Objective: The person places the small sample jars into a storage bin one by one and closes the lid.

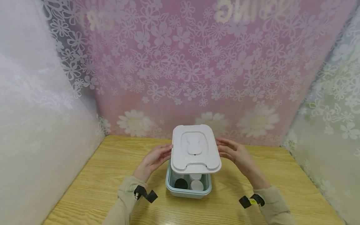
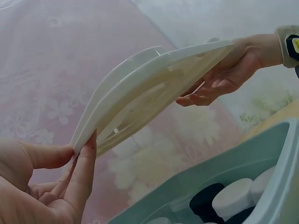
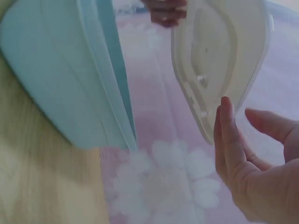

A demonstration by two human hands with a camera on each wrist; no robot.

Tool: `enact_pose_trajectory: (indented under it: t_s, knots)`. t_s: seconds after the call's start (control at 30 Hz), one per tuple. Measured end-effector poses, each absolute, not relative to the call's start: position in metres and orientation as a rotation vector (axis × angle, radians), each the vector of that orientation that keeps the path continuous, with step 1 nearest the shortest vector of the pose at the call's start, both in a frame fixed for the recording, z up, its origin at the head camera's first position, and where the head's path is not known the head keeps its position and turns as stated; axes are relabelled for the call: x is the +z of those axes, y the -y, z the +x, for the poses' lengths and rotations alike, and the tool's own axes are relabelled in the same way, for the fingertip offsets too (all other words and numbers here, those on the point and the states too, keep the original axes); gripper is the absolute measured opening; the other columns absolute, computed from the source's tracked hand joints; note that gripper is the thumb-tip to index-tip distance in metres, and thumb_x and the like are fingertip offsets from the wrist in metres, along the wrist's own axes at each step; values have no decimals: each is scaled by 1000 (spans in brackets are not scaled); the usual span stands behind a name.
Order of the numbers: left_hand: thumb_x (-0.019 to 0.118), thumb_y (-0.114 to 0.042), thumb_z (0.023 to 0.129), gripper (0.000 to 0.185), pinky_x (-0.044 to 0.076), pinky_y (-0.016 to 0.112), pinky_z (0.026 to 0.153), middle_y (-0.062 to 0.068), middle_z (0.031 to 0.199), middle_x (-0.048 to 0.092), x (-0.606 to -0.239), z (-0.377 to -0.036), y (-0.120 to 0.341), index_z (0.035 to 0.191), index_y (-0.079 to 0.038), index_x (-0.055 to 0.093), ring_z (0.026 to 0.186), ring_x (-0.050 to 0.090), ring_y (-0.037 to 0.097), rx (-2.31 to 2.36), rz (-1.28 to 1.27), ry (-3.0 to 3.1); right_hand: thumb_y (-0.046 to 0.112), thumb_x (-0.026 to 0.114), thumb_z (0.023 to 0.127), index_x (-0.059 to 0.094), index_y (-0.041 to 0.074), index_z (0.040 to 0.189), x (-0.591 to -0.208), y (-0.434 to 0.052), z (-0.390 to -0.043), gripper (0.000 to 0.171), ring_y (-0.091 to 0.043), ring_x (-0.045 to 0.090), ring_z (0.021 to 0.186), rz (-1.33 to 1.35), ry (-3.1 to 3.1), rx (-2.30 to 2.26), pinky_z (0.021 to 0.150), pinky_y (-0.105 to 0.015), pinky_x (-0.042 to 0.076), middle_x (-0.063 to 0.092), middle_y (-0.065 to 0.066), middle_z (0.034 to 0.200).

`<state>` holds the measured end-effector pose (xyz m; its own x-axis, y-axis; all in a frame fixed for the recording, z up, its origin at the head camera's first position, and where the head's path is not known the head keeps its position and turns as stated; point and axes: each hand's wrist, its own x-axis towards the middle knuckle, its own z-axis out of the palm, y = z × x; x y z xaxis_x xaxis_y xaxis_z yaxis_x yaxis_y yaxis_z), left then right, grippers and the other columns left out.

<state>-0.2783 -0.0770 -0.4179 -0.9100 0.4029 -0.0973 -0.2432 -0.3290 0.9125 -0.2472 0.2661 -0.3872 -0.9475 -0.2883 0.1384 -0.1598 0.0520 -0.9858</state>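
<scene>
A white lid [image 1: 194, 148] with a recessed middle is held up, tilted, above a light blue plastic bin [image 1: 187, 194]. My left hand [image 1: 154, 158] pinches its left edge between thumb and fingers; the left wrist view shows this grip on the lid [image 2: 140, 88] close up. My right hand [image 1: 235, 155] is at the lid's right edge, fingers extended and thumb apart from them in the right wrist view. Inside the bin, partly hidden by the lid, are a black-capped container [image 1: 181, 183] and a white-capped container [image 1: 197, 185], with more caps behind.
The bin stands on a wood-grain table [image 1: 135, 203]. A pink flowered curtain [image 1: 180, 78] hangs behind the table, with pale sheets at the left [image 1: 42, 109] and right [image 1: 337, 125]. Black straps are round both wrists.
</scene>
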Motion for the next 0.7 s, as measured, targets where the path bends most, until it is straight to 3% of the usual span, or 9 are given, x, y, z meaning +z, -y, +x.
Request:
enact_pose_trajectory:
  t_s: [0.13, 0.27, 0.5, 0.7]
  knots:
    - [48, -8, 108, 35, 58, 19, 85, -2, 99, 70, -421, -278, 80, 137, 11, 49, 91, 69, 6, 2229, 240, -1563, 12, 56, 106, 32, -8, 154, -391, -262, -244, 58, -8, 66, 109, -378, -2110, -2027, 92, -29, 58, 63, 3, 128]
    - [49, -10, 108, 34, 58, 21, 87, 0, 103, 69, -425, -278, 83, 134, 11, 52, 94, 68, 7, 2163, 291, -1648, 10, 56, 105, 28, -9, 155, -398, -261, -242, 60, -9, 68, 105, -333, -2070, -2002, 90, -29, 59, 64, 0, 128]
    - [56, -14, 106, 45, 56, 34, 98, 25, 134, 59, -430, -274, 89, 141, 13, 49, 113, 65, 22, 2035, 304, -1913, 12, 60, 104, 29, -8, 155, -412, -255, -239, 63, -14, 69, 99, -292, -2103, -1955, 89, -34, 60, 62, -11, 129]
    - [59, -12, 104, 42, 59, 37, 93, 28, 134, 59, -433, -270, 90, 138, 12, 54, 115, 65, 30, 2006, 251, -2033, 12, 62, 102, 33, -9, 153, -420, -248, -237, 62, -15, 70, 92, -246, -2136, -1949, 86, -34, 61, 64, -14, 124]
